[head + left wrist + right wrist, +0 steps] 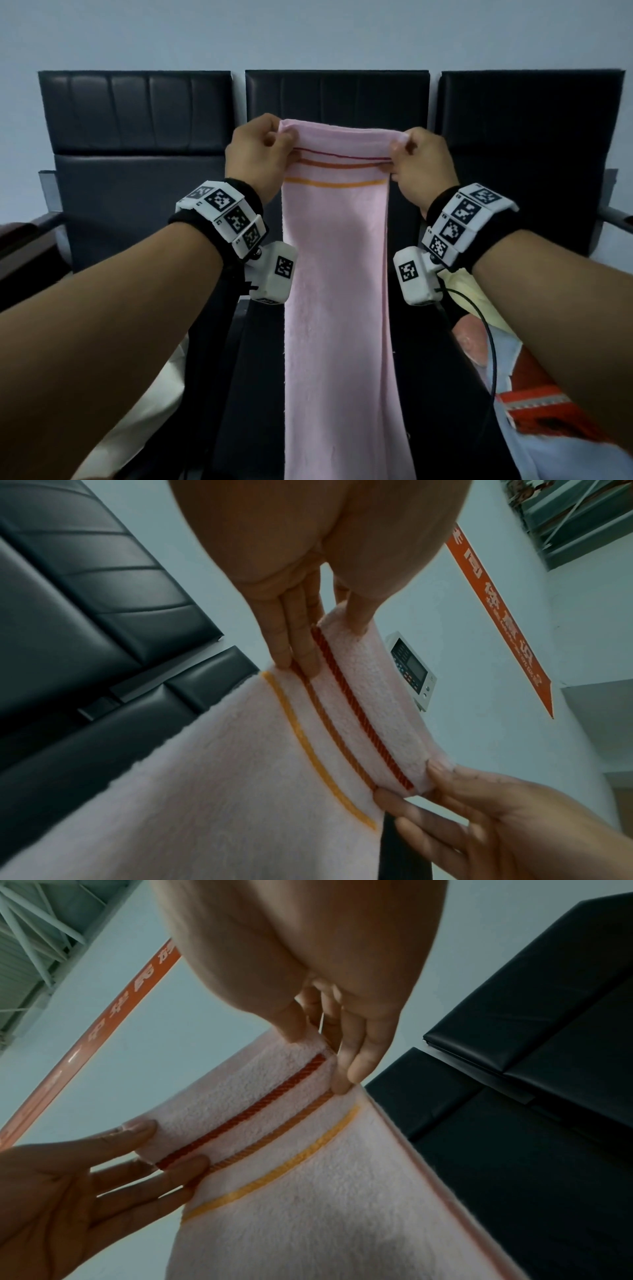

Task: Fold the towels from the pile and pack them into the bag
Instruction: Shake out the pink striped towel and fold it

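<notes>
Before black seats (pixel 137 113), both hands (pixel 255 154) (pixel 419 161) pinch the pink towel's (pixel 335 274) top corners; orange banner (pixel 496 615) writing unreadable.

Pink towel (pixel 335 274): looped terry cloth, matt and fuzzy, with three flat woven stripes (twill-like ribbing visible in both wrist views). Black seats (pixel 137 113): smooth padded covering with a low sheen, possibly leatherette. Wrist bands (pixel 479 219): matt black fabric carrying white hard-plastic blocks.
</notes>
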Demonstrator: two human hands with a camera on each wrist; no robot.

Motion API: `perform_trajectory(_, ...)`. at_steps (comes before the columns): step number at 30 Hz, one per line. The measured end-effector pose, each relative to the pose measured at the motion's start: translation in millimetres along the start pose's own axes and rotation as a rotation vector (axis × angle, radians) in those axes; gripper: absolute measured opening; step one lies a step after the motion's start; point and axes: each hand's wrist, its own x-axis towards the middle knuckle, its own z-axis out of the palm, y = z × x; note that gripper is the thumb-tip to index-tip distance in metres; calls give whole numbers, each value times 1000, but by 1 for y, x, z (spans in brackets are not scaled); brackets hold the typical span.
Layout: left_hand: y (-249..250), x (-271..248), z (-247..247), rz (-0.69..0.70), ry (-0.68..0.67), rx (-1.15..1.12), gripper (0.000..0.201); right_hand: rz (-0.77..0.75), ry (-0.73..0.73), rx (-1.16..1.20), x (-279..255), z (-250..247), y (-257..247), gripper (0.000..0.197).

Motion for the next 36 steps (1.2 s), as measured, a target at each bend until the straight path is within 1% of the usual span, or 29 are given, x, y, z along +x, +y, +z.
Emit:
perform_trajectory(1,-4,0,2,-9,1,-7,25,7,-8,23,2,2,8,20)
perform_trajectory(3,-8,-1,6,-20,1,-24,21,24,-6,43,2,3,15,17)
perform_trajectory(5,-8,-2,8,-28,5,-30,16,39,26,59,-2,1,14,18)
perform_trajectory(8,3,-5,6,-20,9,-59,16,19,79,67,-4,-5,4,21)
perform_trajectory(11,27,-9,0,32,14,-65,14,-34,141,54,-4,-18,-14,24)
perform_trajectory(15,64,-17,-18,134,67,10,20,-129,228,25,-13,-46,-46,26)
perform_trajectory(18,98,-29,-35,157,73,-9,18,-143,262,56,-28,-74,-70,34)
perform_trajectory(22,145,-53,-57,217,85,-43,12,-166,279,96,-54,-110,-106,39)
perform_trajectory(27,202,-86,-79,273,103,-84,14,-220,339,128,-85,-149,-153,37)
perform_trajectory(29,222,-98,-88,302,112,-89,15,-257,362,116,-93,-163,-168,40)
perform_trajectory(32,244,-111,-99,331,119,-88,17,-297,378,93,-103,-181,-185,43)
perform_trajectory(36,258,-122,-107,325,139,-105,15,-330,374,86,-113,-192,-199,46)
